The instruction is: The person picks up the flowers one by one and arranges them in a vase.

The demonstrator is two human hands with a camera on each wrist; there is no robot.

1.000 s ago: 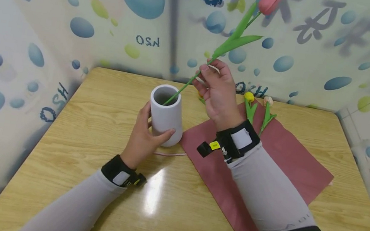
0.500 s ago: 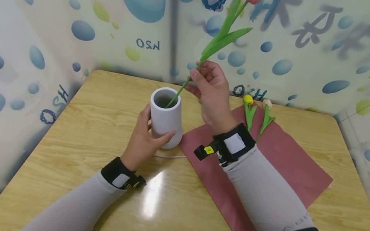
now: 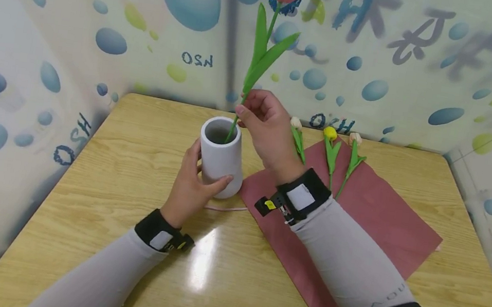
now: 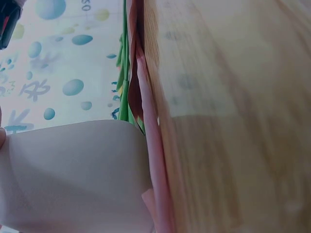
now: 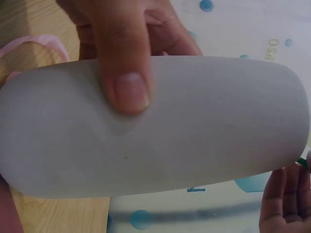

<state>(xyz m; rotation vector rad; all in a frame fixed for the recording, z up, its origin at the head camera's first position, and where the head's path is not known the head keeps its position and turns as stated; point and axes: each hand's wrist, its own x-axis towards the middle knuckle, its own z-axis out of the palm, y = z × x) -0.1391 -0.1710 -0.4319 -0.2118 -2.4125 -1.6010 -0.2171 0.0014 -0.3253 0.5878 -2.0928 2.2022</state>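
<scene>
Pinched in fingers of right hand: one pink tulip, long axis steep, leaning right toward bloom, lower stem inside one white vase, below and slightly left, gripped in left hand, farther from bloom. To right: three more tulips, one red paper sheet, on one desk

one pink tulip, one yellow tulip, two pale tulips, one vase, two hands
</scene>
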